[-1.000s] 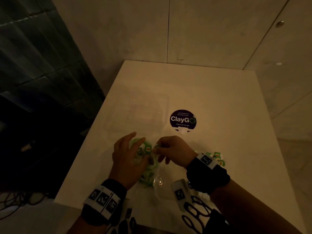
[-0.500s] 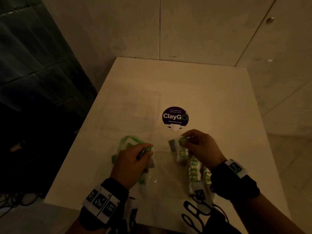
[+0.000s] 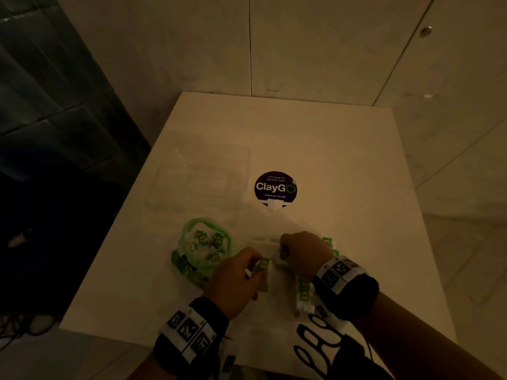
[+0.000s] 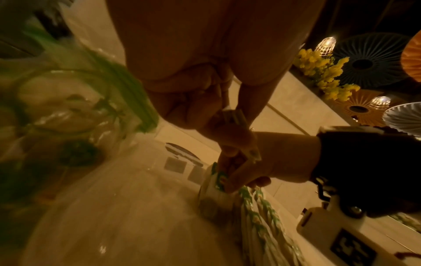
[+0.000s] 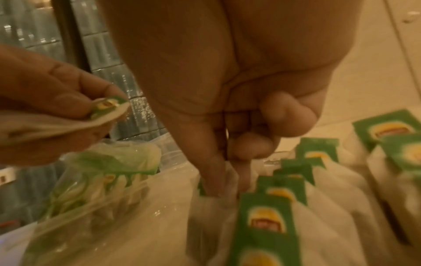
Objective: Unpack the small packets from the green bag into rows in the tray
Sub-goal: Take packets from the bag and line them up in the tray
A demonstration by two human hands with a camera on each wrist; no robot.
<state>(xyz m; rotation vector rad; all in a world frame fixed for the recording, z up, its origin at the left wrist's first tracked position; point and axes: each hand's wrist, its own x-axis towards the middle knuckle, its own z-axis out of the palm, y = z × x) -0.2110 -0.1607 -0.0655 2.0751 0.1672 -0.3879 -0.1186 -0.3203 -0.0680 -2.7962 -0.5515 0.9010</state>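
The green bag lies open on the white table, left of my hands, with several packets still inside; it also shows as the green bag. My left hand pinches one small white packet with a green label, seen close as the packet. My right hand pinches the top of another packet at the far end of a row of packets. The row stands in a clear tray whose edges I can barely make out.
A clear plastic container sits beyond the bag at the table's left. A round purple "ClayGo" sticker marks the table's middle. The wall stands behind the table, and the table's left edge drops to a dark floor.
Both hands were at the bag. The right hand carried a packet rightwards to the row, and the left hand then came away from the bag with a packet, moving right.
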